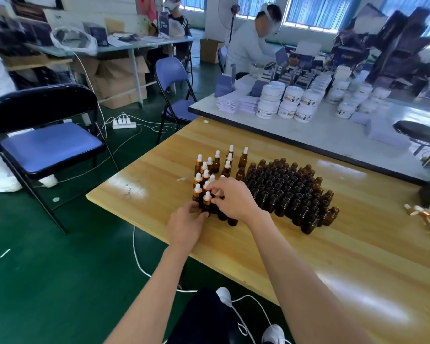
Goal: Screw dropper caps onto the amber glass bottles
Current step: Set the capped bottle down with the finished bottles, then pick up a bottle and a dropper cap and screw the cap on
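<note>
The left hand (185, 225) is gripping an amber bottle (206, 209) standing among capped bottles (204, 170) on the surface (258, 256); the right hand (232, 198) is pinching its dropper cap (207, 197). Twisting here is risking toppling close neighbours, or cross-threading a tilted cap

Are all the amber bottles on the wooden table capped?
No, a large block of uncapped bottles stands open-necked to the right of the capped bottles.

Left hand (184, 225) grips bottle (206, 208); right hand (231, 198) pinches cap (207, 196)
</note>
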